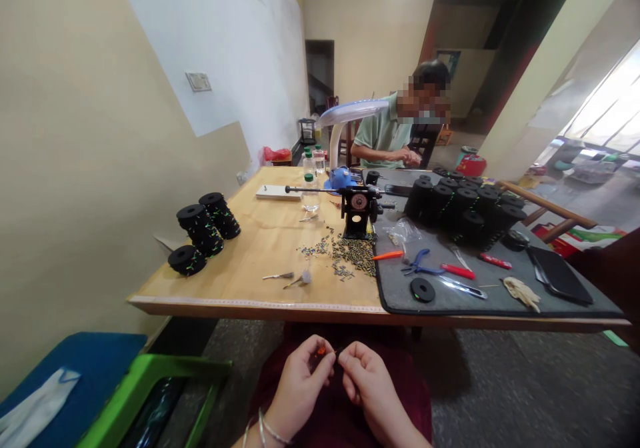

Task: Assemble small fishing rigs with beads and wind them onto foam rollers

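Note:
My left hand (306,376) and my right hand (367,378) are close together above my lap, in front of the table edge. The left one is closed, thumb against forefinger, with a small orange piece (321,351) showing in its curled fingers; its kind is too small to tell. Pinched too, the right hand has its fingertips almost touching the left thumb. A tiny dark bit shows between the fingertips, but I cannot make out what it is. On the table ahead lie many small striped pieces (354,253), beside a black hand-cranked winder (357,211).
Black foam spools (203,235) stand at the left, with more spools (467,205) on the grey mat (400,295). Blue pliers (419,263), a cutter knife (465,287) and a single spool (423,290) lie near. A person (383,135) sits opposite, behind a lamp (345,111).

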`<act>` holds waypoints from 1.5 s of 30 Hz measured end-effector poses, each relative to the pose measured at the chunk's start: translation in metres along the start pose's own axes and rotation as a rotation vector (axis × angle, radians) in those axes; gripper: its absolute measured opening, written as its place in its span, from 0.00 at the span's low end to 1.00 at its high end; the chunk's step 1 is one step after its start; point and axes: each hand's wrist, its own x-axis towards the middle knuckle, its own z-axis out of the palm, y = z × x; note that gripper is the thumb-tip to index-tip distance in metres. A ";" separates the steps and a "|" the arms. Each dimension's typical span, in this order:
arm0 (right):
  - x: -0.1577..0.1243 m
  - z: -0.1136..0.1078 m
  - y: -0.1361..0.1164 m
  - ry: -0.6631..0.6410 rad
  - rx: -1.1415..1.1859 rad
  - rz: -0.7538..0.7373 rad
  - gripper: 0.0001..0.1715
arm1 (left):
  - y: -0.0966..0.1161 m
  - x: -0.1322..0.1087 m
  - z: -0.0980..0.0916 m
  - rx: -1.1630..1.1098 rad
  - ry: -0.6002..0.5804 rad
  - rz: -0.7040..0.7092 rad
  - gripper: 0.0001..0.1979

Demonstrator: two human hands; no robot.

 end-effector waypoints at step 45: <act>0.005 -0.006 0.003 0.000 -0.080 -0.054 0.22 | -0.006 -0.003 0.002 0.166 -0.030 0.052 0.09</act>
